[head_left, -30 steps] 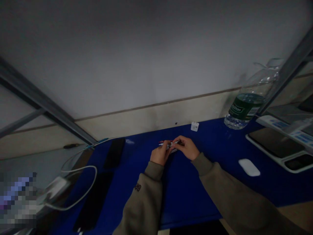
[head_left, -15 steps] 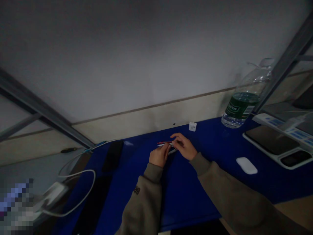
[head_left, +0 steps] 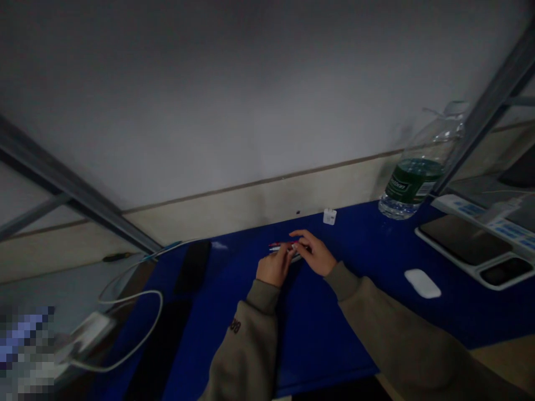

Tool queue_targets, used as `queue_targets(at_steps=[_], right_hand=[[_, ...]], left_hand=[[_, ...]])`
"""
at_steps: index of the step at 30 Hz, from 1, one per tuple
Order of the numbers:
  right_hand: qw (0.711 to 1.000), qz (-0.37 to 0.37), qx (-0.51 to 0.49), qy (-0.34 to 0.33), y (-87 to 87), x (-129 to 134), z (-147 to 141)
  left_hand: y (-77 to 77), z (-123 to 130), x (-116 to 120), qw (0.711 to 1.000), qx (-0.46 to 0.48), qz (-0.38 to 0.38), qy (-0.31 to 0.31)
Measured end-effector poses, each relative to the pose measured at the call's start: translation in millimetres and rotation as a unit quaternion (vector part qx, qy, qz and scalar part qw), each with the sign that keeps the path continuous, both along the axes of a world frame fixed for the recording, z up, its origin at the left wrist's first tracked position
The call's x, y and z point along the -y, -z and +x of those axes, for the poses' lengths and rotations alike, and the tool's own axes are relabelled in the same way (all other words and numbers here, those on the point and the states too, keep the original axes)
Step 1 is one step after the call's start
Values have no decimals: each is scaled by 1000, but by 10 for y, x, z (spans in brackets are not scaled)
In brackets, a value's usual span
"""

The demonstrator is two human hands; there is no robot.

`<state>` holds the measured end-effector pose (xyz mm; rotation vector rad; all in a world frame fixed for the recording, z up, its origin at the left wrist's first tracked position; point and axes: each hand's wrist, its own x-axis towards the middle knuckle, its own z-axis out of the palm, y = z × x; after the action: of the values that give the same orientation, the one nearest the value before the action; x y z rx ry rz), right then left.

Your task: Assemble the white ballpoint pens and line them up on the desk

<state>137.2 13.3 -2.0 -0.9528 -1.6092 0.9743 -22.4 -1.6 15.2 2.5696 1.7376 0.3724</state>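
Observation:
My left hand (head_left: 275,266) and my right hand (head_left: 315,253) meet above the blue desk mat (head_left: 317,340), with a grey-green sleeve on each arm. Between their fingertips are several thin red, white and blue sticks (head_left: 281,246), partly hidden by my fingers. They may be pens, but they are too small to tell. Both hands seem to pinch them. A small white plug charger (head_left: 330,216) stands ahead of my right hand.
A part-full water bottle (head_left: 412,186) stands by the wall. To the right are a white mouse (head_left: 422,283) and dark phones on a white stand (head_left: 463,236). A black phone (head_left: 192,266) and a white cable (head_left: 129,328) lie left, beneath a metal frame bar (head_left: 71,195).
My right fingers have come down closer over the thin sticks, and my hands sit nearer together than half a second ago. The view has shifted slightly since the earliest frame.

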Motion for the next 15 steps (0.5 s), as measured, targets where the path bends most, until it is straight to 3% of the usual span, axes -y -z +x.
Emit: queue_targets(at_steps=[4, 10, 15], right_hand=[[999, -46, 3, 28, 46, -16, -9], [1000, -8, 24, -3, 24, -6, -19], [999, -41, -2, 12, -6, 18, -23]], left_hand=[[4, 11, 20, 998, 26, 3, 62], [48, 8, 9, 1000, 4, 5, 3], [21, 17, 46, 998, 44, 10, 52]])
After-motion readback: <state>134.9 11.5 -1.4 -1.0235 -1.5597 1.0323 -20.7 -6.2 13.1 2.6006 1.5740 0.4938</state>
